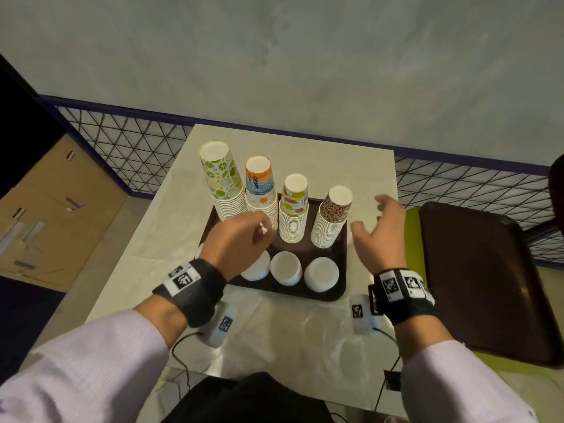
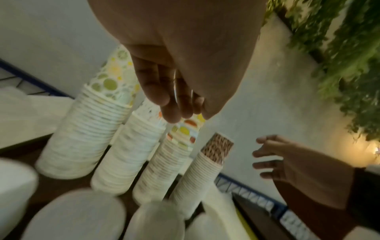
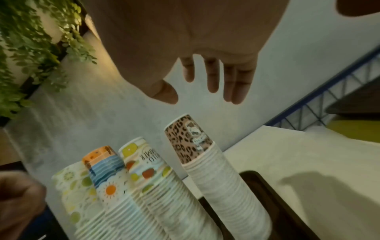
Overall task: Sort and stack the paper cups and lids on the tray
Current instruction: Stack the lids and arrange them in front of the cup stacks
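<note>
at the bottom of the head view, two pale sleeves [image 1: 91, 361] with black marker-tagged wristbands [image 1: 190, 288]. above the left one, left hand [image 1: 236, 239] hovering over the near left of the dark brown tray [image 1: 274, 288], fingers loosely curled, nothing in them. to the right of centre, right hand [image 1: 380, 230] raised just beside the tray's right edge, fingers spread and empty; same spread fingers [image 3: 211, 78] seen in the right wrist view, above the stacks. on the tray's far half, four upside-down stacks of paper cups in a row, stepping down in height from left to right: lime-print stack [image 1: 222, 178], orange-and-blue stack [image 1: 261, 187], fruit-print stack [image 1: 294, 206], leopard-print stack [image 1: 332, 215]. on the near half, white lid piles [image 1: 287, 267] in a row, the leftmost partly hidden by the left hand. tray resting on a pale surface [image 1: 366, 166] in mid-frame. at the right edge, a second dark tray [image 1: 482, 276] on something yellow-green. at the left, cardboard boxes [image 1: 61, 209].
</note>
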